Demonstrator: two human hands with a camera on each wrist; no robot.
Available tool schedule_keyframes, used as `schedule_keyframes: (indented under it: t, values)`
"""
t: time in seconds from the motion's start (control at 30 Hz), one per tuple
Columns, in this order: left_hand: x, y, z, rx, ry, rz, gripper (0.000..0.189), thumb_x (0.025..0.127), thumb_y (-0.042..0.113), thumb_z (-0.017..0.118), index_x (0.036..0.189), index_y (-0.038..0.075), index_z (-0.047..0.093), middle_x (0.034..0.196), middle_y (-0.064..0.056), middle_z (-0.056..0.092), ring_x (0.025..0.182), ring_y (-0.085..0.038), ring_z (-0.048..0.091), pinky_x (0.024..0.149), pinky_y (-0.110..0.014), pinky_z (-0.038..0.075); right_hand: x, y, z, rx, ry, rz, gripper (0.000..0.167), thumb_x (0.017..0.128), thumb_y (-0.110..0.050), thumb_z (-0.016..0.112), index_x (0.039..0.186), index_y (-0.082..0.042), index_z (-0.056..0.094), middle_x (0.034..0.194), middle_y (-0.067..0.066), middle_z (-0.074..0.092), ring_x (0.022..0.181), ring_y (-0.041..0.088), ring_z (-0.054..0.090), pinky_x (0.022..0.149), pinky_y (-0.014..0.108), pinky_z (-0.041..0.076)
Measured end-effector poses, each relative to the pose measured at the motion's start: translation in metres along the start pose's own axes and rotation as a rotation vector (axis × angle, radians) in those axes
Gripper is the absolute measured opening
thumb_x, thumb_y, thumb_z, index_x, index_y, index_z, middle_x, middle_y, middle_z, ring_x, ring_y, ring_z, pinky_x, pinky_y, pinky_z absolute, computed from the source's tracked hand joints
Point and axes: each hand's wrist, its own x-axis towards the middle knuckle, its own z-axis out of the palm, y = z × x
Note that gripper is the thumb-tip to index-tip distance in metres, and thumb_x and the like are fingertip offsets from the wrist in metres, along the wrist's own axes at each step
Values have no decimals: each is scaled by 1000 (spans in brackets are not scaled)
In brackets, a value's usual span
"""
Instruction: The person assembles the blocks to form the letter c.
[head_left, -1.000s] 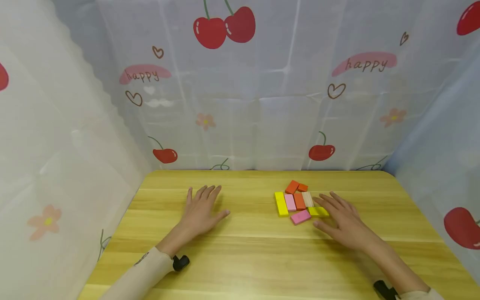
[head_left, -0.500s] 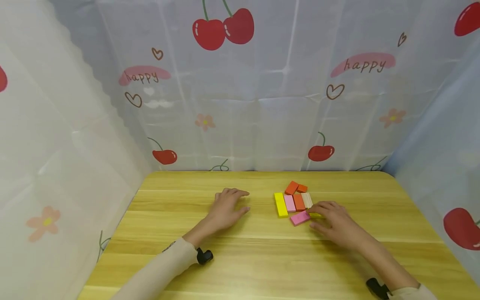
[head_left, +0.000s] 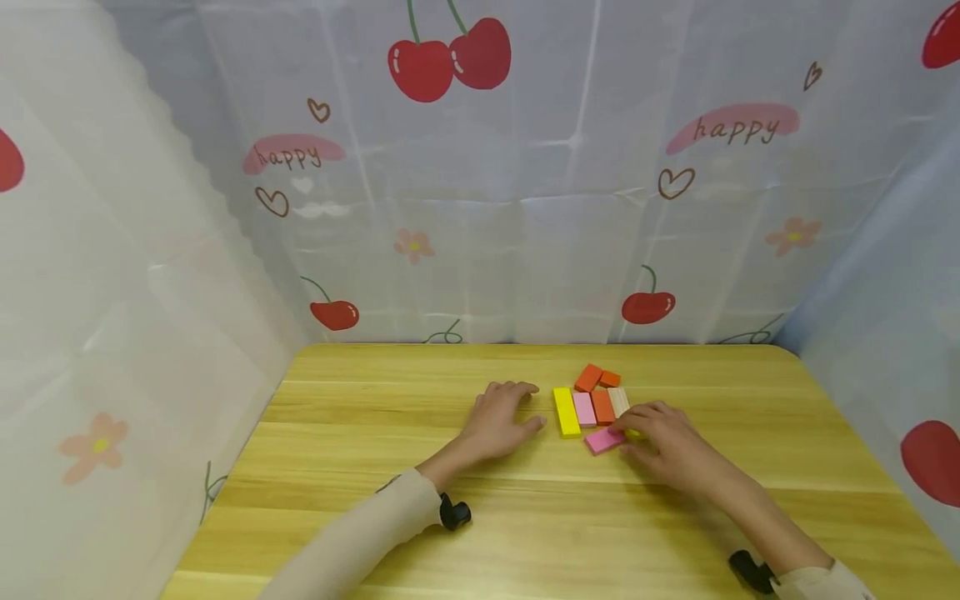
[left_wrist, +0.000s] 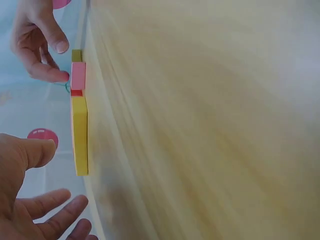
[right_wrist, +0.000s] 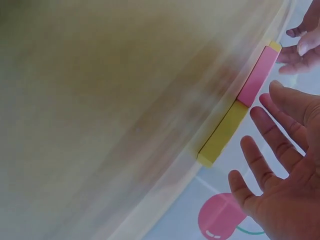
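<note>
Flat coloured blocks lie grouped right of the table's middle. At their left edge stands a yellow block (head_left: pixel 567 412), followed by a pale pink block (head_left: pixel 584 410), an orange-red block (head_left: pixel 603 407) and a plain wood block (head_left: pixel 618 401). A pink block (head_left: pixel 604 440) lies slantwise in front. My right hand (head_left: pixel 667 446) reaches over the group's right end, index fingertip at the pink block; it mostly hides a second yellow block (right_wrist: pixel 223 132). In the right wrist view its fingers are spread, gripping nothing. My left hand (head_left: pixel 498 421) hovers just left of the first yellow block, fingers relaxed.
Two orange blocks, a larger one (head_left: pixel 588 377) and a smaller one (head_left: pixel 611 379), lie behind the row. The wooden table (head_left: pixel 420 367) ends at a cherry-printed curtain (head_left: pixel 517 250), which also hangs along both sides.
My left hand has moved right across the table, up to the blocks' left side. My right hand has shifted slightly left, covering most of the right yellow block. The blocks keep their arrangement.
</note>
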Motion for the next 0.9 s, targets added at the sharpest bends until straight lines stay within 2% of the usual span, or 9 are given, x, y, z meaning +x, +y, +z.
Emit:
schedule_keyframes:
  t: [0.1,0.4,0.7,0.9]
  values:
    - [9,6,8,-18,11,-14,57,101,48,72,151,21,61,136,0,71,129,-26,56,106,-45,44,2,-1,-1,-11,-2,-2,25,96,-14,82,120,-21,80,125,1,77,123,32,62,103,61,45]
    - [26,24,25,56,22,-27,65,99,54,73,152,19,59,147,-4,64,132,-27,55,109,-45,47,8,1,-4,-31,-11,8,23,95,-16,83,117,-23,81,122,-1,77,115,26,61,99,57,47]
    - [37,30,26,49,14,-20,71,98,51,76,158,20,54,155,-3,59,138,-29,53,115,-48,45,13,4,-2,-52,0,-5,23,93,-16,85,113,-25,81,119,-3,77,114,26,62,98,57,48]
    - [39,29,21,26,-32,-32,70,92,47,83,152,18,62,149,-4,64,129,-28,55,110,-46,47,16,1,2,-63,-21,6,20,94,-17,84,113,-25,82,118,-3,78,108,22,62,94,52,49]
